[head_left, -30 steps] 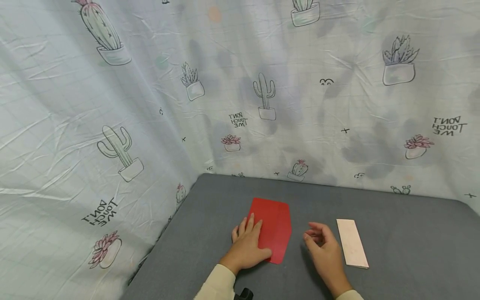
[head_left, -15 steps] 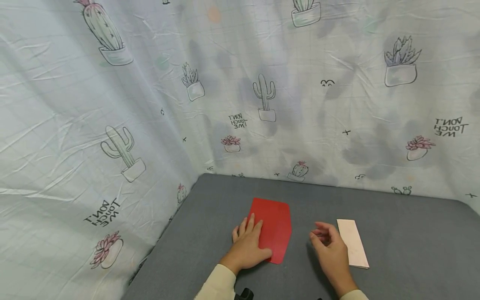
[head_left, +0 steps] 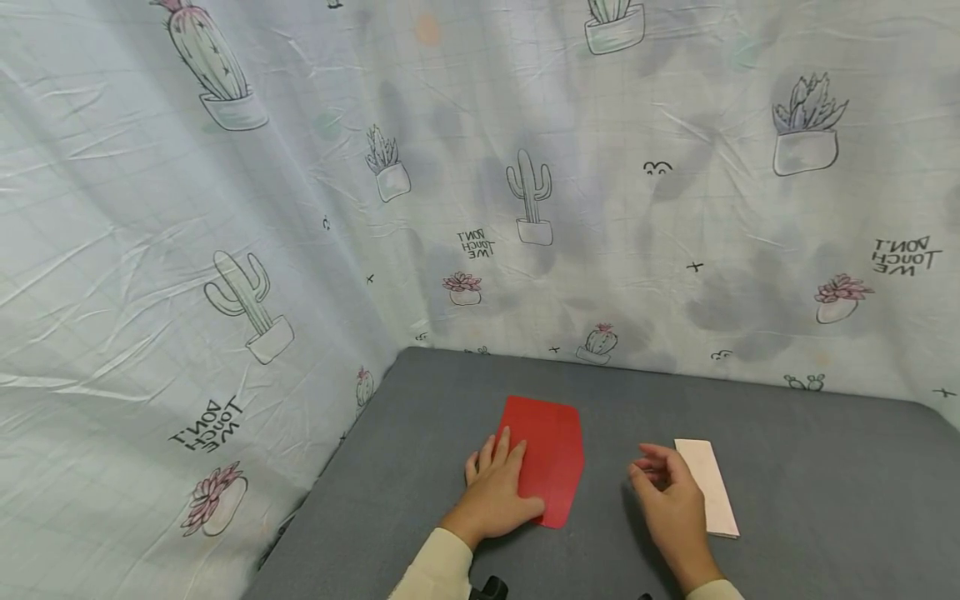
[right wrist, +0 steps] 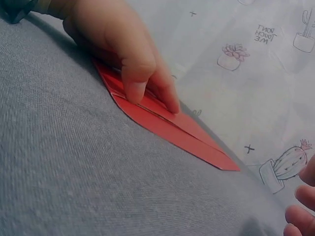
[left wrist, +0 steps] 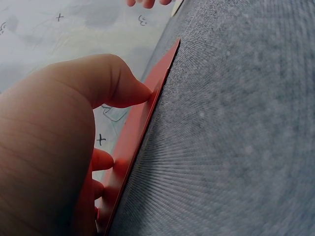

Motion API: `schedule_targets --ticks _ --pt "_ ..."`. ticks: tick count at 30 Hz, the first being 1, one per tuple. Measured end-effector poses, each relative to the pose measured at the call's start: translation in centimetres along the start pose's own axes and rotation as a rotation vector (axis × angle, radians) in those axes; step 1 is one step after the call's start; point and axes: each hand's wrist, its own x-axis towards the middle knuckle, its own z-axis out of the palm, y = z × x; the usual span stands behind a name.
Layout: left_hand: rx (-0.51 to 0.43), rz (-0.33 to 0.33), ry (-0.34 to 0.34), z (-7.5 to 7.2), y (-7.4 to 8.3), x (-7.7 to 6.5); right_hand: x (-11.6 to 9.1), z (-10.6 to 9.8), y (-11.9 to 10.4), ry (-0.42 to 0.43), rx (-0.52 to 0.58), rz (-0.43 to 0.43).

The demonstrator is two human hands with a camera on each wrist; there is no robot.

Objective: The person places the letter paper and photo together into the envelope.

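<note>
A red paper envelope lies flat on the grey cloth, its long sides running away from me. My left hand rests on its left part with the fingers spread and the thumb near the close edge. In the right wrist view, an opening line runs along the envelope beside that hand's fingertips. Off to the right, my right hand hovers over the cloth, fingers loosely curled around nothing. It partly covers a pale, pinkish folded paper in the head view.
Grey cloth covers the table. A white curtain printed with cacti hangs along the back and left. A black wrist strap part shows by the left sleeve.
My right hand has drifted right, away from the red envelope and toward the pale folded paper, now overlapping it in view. The left hand and envelope have stayed put.
</note>
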Motion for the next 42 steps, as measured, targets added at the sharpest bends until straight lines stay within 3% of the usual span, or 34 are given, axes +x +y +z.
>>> schedule_targets --ticks 25,42 --pt "0.010 0.009 0.001 0.0 0.3 -0.2 0.5 -2.0 0.7 0.061 -0.078 0.022" --pt "0.007 0.008 0.002 0.2 -0.1 0.0 1.4 -3.6 1.5 0.138 -0.042 -0.007"
